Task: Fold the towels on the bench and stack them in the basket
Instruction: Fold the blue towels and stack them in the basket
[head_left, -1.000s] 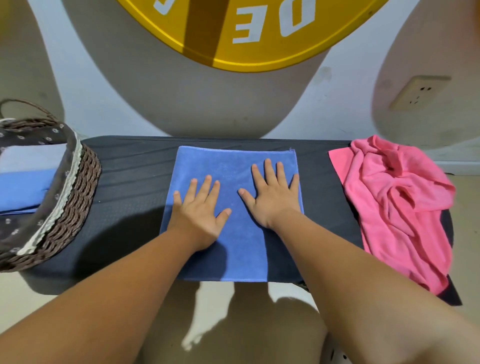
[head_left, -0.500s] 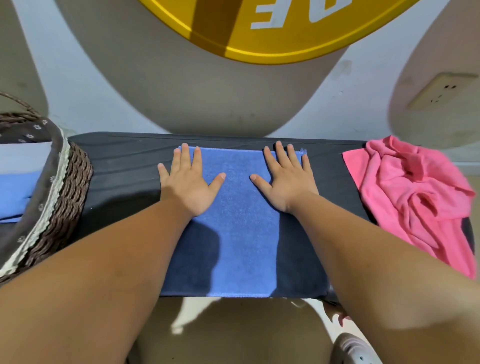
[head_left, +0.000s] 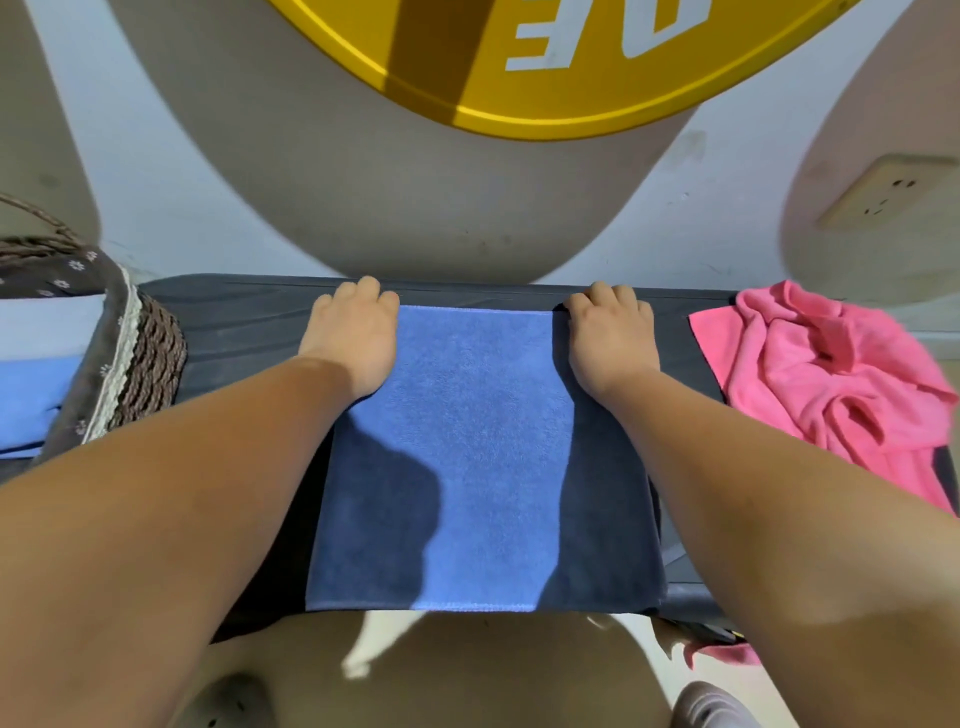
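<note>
a pale bluish-white wall (head_left: 130, 197) runs behind the dark bench (head_left: 249, 322), crossed by large rounded shadows under hard light. a round yellow sign (head_left: 571, 98) with white letters (only partly in view) hangs at the top. a beige wall socket (head_left: 888, 189) sits at the right. the beige floor (head_left: 467, 670) below is mostly shaded.

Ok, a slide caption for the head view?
Left hand and right hand grip the blue towel's far corners on the bench.

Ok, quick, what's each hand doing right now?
Left hand: grips the blue towel's far left corner.
Right hand: grips its far right corner.
</note>
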